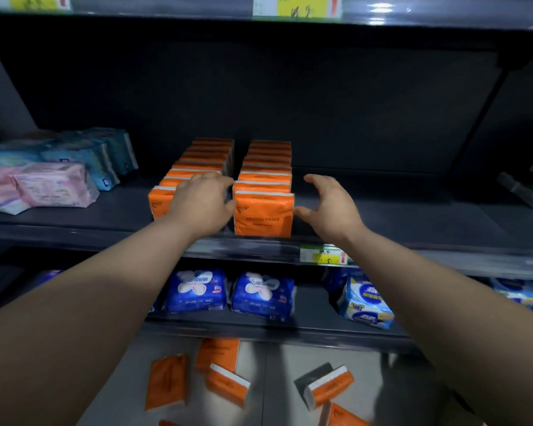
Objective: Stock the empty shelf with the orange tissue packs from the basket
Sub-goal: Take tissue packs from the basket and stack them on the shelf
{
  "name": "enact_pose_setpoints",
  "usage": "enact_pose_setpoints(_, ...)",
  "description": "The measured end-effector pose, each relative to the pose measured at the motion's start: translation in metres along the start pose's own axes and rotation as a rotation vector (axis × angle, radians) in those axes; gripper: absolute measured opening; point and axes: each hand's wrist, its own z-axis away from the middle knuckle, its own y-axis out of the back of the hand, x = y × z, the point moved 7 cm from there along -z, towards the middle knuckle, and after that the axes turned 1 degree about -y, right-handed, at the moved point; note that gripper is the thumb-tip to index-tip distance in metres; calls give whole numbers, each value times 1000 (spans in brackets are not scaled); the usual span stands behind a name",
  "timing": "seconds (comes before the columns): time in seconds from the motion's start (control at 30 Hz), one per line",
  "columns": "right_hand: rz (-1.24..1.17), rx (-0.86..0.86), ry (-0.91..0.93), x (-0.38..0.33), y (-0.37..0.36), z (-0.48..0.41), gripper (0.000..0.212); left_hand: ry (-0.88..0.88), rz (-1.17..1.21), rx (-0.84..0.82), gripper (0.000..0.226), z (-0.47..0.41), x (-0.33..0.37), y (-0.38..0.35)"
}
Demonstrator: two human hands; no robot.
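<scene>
The orange tissue packs [263, 179] stand on the middle shelf [397, 216] in two rows that run from the front edge towards the back, each pack upright and pressed against the next. A narrow gap separates the rows. The front pack [263, 215] of the right-hand row sits at the shelf lip, with its printed face turned outward.

Both hands are up at that pack, one on each side. The left hand [202, 204] hangs in front of the left row and hides most of that row's first pack. Its fingers and thumb are loosely curved, and their tips reach into the gap and seem to touch the front pack's left edge. The right hand [331, 207] is spread and holds nothing. Its thumb is just beside the pack's right edge and its fingers are arched in the air above the bare shelf.

On the same shelf, well to the left, lie blue wrapped packs [105, 155], with pink packs [53, 187] in front of them. A yellow-and-green price tag [323, 255] is clipped to the shelf rail. The shelf below holds dark blue packs [197, 290] and, further right, a blue-and-white pack [366, 302].

Down on the pale floor [274, 395], loose orange packs [166, 382] lie scattered at odd angles, some flat and some on edge.
</scene>
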Motion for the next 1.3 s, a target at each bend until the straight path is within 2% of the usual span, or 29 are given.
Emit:
enact_pose_setpoints(0.3, 256, -9, 42, 42, 89, 73, 56, -131, 16, 11, 42, 26, 107, 17)
enact_pose_setpoints(0.53, 377, -12, -83, 121, 179, 153, 53, -311, 70, -65, 49, 55, 234, -10)
enact_pose_setpoints(0.67, 411, -23, -224, 180, 226, 206, 50, -400, 117, -114, 45, 73, 307, -31)
enact_pose_setpoints(0.83, 432, -63, -383, 255, 261, 271, 49, -502, 157, -211, 36, 100, 389, -75)
enact_pose_setpoints(1.0, 406, -100, -531, 330, 272, 321, 48, -575, 186, -367, 39, 121, 459, -137)
enact_pose_setpoints(1.3, 326, -142, -705, 426, 247, 339, 49, -600, 172, -647, 52, 140, 533, -266)
